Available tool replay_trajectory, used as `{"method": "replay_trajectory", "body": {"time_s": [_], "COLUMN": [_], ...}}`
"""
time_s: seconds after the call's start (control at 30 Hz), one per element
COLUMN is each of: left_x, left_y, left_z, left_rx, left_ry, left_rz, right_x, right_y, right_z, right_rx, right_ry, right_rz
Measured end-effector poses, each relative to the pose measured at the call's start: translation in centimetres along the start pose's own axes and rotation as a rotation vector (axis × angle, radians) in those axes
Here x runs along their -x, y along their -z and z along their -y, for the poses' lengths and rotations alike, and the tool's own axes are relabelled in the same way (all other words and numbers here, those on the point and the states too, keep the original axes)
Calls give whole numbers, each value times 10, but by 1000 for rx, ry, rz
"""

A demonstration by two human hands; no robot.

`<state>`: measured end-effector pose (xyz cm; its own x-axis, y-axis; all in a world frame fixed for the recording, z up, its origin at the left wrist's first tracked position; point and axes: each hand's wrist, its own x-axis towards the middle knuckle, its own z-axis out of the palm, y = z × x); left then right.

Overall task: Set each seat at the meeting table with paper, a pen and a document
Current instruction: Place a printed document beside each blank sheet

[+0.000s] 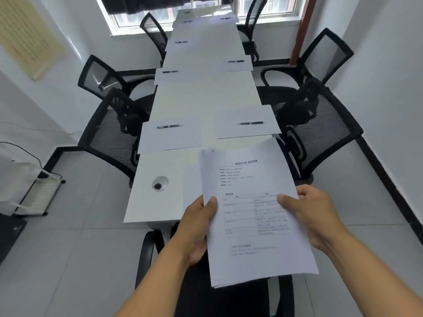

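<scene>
I hold a stack of printed documents (254, 216) over the near end of the long white meeting table (206, 97). My left hand (196, 227) grips the stack's left edge, thumb on top. My right hand (313, 216) grips its right edge, thumb on the top sheet. Blank sheets with black pens lie at the seats: a near-left sheet (170, 139) with a pen (170, 126), a near-right sheet (246, 128) with a pen (250, 123), and several more farther up both sides.
Black mesh office chairs line both sides, one near left (114, 136) and one near right (320, 129); another chair (148, 255) sits below my arms. A round cable grommet (160, 183) is set in the table's near end. A white rack (39, 191) stands on the floor at left.
</scene>
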<state>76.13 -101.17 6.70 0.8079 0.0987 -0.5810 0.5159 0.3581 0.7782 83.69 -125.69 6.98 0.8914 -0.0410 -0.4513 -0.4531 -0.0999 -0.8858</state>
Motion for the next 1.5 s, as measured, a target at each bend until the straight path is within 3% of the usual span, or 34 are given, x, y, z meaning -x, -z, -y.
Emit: {"method": "replay_trajectory", "body": {"time_s": [0.47,1.07,1.5], "left_x": [-59,-76,-73], "left_y": [65,129,157], "left_z": [24,10,9], "left_rx": [85,248,230], "left_ry": [42,32,44], "left_rz": [-121,-200,-223], "right_x": [-60,-120,-135], "right_y": [-58,-74,-73], "right_z": [-55,-70,-78], "right_rx": [-27,350,448], "right_ry": [-140,-7,8], "right_rz": [25,-161,-148]}}
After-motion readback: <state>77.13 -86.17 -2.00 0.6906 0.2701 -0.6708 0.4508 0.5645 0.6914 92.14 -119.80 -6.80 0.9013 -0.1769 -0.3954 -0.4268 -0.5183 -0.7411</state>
